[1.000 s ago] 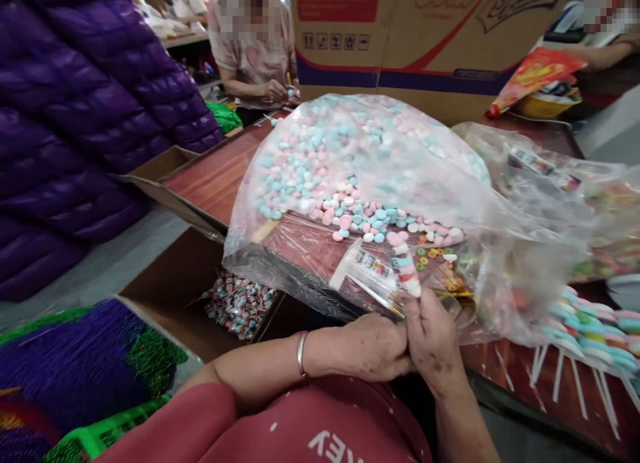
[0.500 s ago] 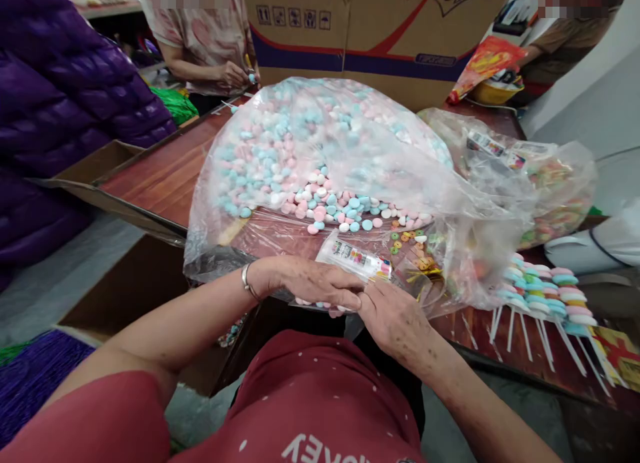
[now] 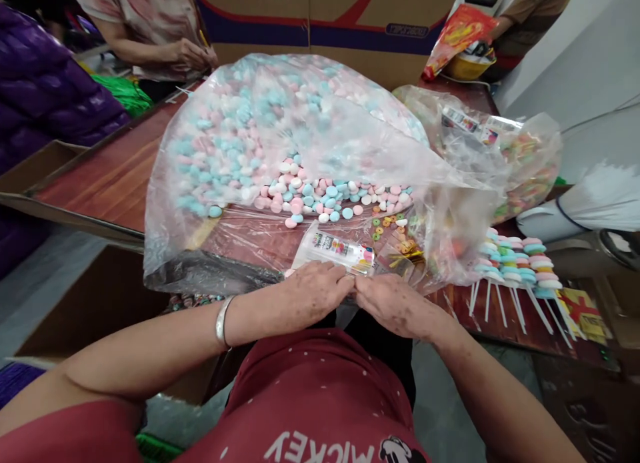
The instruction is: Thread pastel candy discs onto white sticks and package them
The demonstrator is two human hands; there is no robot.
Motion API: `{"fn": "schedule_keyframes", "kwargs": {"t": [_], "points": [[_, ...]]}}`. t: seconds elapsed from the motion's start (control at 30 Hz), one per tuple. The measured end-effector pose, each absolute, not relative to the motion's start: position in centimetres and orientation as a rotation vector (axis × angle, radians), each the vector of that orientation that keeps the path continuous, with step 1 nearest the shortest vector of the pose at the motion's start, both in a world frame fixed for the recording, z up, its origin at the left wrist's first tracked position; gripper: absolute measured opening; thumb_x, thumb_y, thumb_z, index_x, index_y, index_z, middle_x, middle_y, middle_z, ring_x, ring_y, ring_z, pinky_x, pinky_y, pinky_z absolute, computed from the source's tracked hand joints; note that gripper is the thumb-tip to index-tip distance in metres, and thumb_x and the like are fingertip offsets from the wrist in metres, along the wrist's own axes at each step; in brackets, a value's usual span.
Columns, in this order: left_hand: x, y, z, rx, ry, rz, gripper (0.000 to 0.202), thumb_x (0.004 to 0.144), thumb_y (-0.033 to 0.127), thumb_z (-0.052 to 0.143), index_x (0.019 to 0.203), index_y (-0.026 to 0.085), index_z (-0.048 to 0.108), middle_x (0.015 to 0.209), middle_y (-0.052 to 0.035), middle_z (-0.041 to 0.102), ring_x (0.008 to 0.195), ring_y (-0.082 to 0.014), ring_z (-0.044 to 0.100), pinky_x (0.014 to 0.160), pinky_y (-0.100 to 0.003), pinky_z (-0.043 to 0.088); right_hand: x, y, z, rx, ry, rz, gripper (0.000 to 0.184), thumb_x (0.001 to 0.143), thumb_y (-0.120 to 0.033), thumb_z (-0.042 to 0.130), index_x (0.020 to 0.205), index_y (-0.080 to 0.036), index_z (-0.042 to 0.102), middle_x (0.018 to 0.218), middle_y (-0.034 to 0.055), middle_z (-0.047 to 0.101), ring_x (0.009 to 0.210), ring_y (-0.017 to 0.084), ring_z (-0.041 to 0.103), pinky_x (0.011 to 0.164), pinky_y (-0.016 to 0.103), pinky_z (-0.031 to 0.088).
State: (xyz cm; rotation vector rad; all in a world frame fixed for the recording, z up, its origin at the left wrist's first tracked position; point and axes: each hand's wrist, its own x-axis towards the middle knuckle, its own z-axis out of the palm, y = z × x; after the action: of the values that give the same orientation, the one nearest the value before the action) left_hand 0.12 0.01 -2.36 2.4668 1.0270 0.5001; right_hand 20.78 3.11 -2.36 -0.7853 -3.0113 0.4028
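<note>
My left hand (image 3: 313, 293), a silver bracelet at its wrist, is closed at the table's front edge with its fingertips curled down. My right hand (image 3: 393, 301) meets it there, closed too, the fingertips of both almost touching. What they pinch is hidden beneath them. Just beyond lies a clear packet with a printed label (image 3: 340, 249), its lower edge beside my fingers. Pink, blue and white round candies (image 3: 320, 195) spill from a large clear plastic bag (image 3: 350, 133). Small ring candies (image 3: 383, 226) and gold ties (image 3: 413, 253) sit right of the packet.
Candy skewers (image 3: 520, 263) on white sticks lie at right, near a holder of white sticks (image 3: 545, 213). Another candy bag (image 3: 530, 163) stands behind. A big carton (image 3: 320, 43) backs the table. Another person's hands (image 3: 187, 55) work at far left. An open carton (image 3: 100, 303) sits below left.
The view has shifted, so the table's things appear further left and slightly higher. My left hand no longer lies flat across the right; its fingers are now curled, fingertips meeting the right hand's.
</note>
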Motion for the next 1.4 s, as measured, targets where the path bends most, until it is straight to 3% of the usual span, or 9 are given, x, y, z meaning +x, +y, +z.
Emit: {"fn": "schedule_keyframes", "kwargs": {"t": [0.13,0.23,0.33,0.5,0.77,0.97,1.13,1.27,1.4], "points": [[0.2,1.2,-1.8,2.003,1.037,0.529,0.021,0.091,0.021,0.042,0.077,0.016,0.057,0.066,-0.0035,0.056,0.059,-0.0146,0.051,0.058,-0.026,0.045,20.6,2.3,-1.9,-0.87,-2.682,0.088,0.025,0.097,-0.017,0.037,0.095,-0.014,0.062,0.092,0.0108,0.068,0.089,0.022,0.06,0.08,0.039,0.046],[0.3,2.2,-1.4,1.408,0.922,0.457,0.028,0.087,0.037,0.05,0.068,0.017,0.054,0.059,0.0007,0.051,0.05,-0.0119,0.05,0.05,-0.024,0.043,20.5,1.5,-1.6,-0.761,-2.574,-0.181,0.031,0.097,-0.016,0.039,0.123,-0.017,0.057,0.123,0.0132,0.063,0.119,0.028,0.051,0.102,0.056,0.036],[0.4,2.4,-1.4,1.092,0.831,0.398,0.026,0.079,0.035,0.06,0.063,0.016,0.054,0.055,0.0014,0.051,0.044,-0.0092,0.047,0.043,-0.02,0.035,20.8,1.2,-1.5,-0.648,-2.611,-0.286,0.033,0.096,-0.012,0.038,0.121,-0.015,0.058,0.115,0.0116,0.066,0.114,0.027,0.052,0.107,0.055,0.034],[0.7,1.8,-1.9,1.147,0.844,0.24,0.032,0.081,0.04,0.058,0.06,0.017,0.053,0.052,0.0006,0.05,0.042,-0.0093,0.043,0.04,-0.019,0.03,21.0,1.2,-1.9,-0.593,-2.65,-0.279,0.028,0.095,-0.011,0.039,0.087,-0.015,0.065,0.075,0.0035,0.061,0.079,0.019,0.052,0.099,0.043,0.039],[1.1,0.4,-4.3,2.249,0.94,0.755,0.016,0.087,0.017,0.051,0.09,0.02,0.066,0.082,-0.0077,0.067,0.074,-0.0185,0.06,0.069,-0.029,0.05,21.3,0.8,-2.8,-0.888,-2.54,0.054,0.028,0.091,-0.018,0.042,0.067,-0.018,0.057,0.064,0.0028,0.056,0.068,0.018,0.045,0.072,0.036,0.04],[0.8,0.9,-2.5,1.756,1.216,0.905,0.015,0.082,0.028,0.06,0.071,0.02,0.065,0.057,-0.0009,0.06,0.05,-0.0119,0.051,0.048,-0.022,0.042,26.2,4.3,-2.6,-1.142,-2.326,0.282,0.028,0.099,-0.024,0.036,0.105,-0.019,0.063,0.1,0.0056,0.069,0.092,0.018,0.06,0.081,0.033,0.047],[0.8,0.6,-2.5,0.995,1.25,0.873,0.023,0.075,0.038,0.07,0.071,0.018,0.06,0.059,0.0,0.063,0.035,-0.0073,0.042,0.028,-0.017,0.03,28.9,7.8,-4.0,-1.399,-2.544,0.034,0.026,0.093,-0.009,0.041,0.101,-0.016,0.065,0.094,0.0097,0.068,0.091,0.021,0.059,0.079,0.033,0.045],[1.0,0.2,-3.7,0.844,1.183,0.854,0.028,0.075,0.04,0.072,0.072,0.017,0.057,0.06,-0.001,0.065,0.034,-0.0055,0.041,0.025,-0.014,0.029,28.5,8.6,-4.7,-1.265,-2.782,0.017,0.034,0.092,-0.005,0.041,0.118,-0.018,0.059,0.101,0.0077,0.067,0.096,0.02,0.057,0.081,0.032,0.044],[1.0,0.0,-3.9,0.781,1.155,0.857,0.029,0.073,0.038,0.073,0.069,0.016,0.056,0.059,-0.0007,0.064,0.036,-0.0059,0.044,0.025,-0.012,0.028,28.3,8.8,-4.5,-1.321,-2.847,-0.119,0.03,0.092,-0.004,0.042,0.11,-0.015,0.063,0.094,0.0083,0.065,0.088,0.021,0.057,0.073,0.031,0.041]]}}
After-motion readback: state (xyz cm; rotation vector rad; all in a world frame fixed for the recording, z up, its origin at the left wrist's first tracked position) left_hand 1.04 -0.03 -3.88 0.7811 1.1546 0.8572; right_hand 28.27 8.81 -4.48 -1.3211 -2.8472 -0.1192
